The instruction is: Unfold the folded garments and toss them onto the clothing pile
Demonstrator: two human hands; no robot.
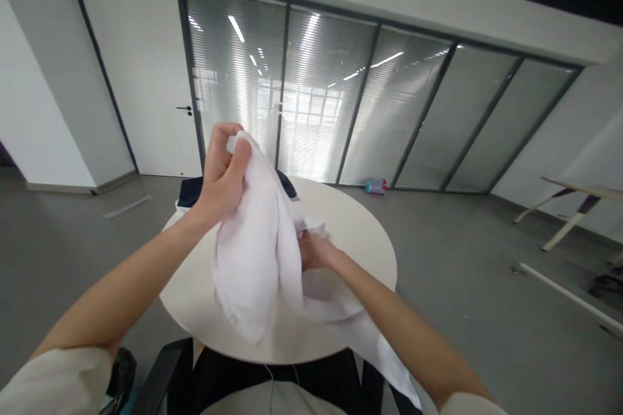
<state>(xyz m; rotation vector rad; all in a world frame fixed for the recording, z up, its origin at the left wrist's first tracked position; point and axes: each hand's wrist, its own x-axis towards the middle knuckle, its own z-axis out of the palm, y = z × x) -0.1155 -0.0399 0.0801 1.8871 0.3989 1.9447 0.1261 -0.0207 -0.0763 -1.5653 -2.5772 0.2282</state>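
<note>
Two hands on one piece of white cloth here, some kind of garment. The left hand is lifted up above the table, fingers curled tight and thumb pressed down, pinching the top edge of the fabric so the rest hangs in long folds. The right hand sits lower and closer to the tabletop, half buried in the folds, fingers closed on a bunched bit of the cloth around the middle. The bottom of the garment drapes over the near edge of the round white table and trails off toward the near right, past the right forearm.

On the far side of the table, just behind the raised hand, there's a dark navy garment lying in a heap, partly hidden by the white one. A black chair frame shows right at the near edge, tucked under the table.

Further out: grey floor, a wall of glass panels with blinds, a white door on the far left. A small teal and pink bottle lies on the floor by the glass. Far right has a slanted table with white legs, and a white bar on the floor.
</note>
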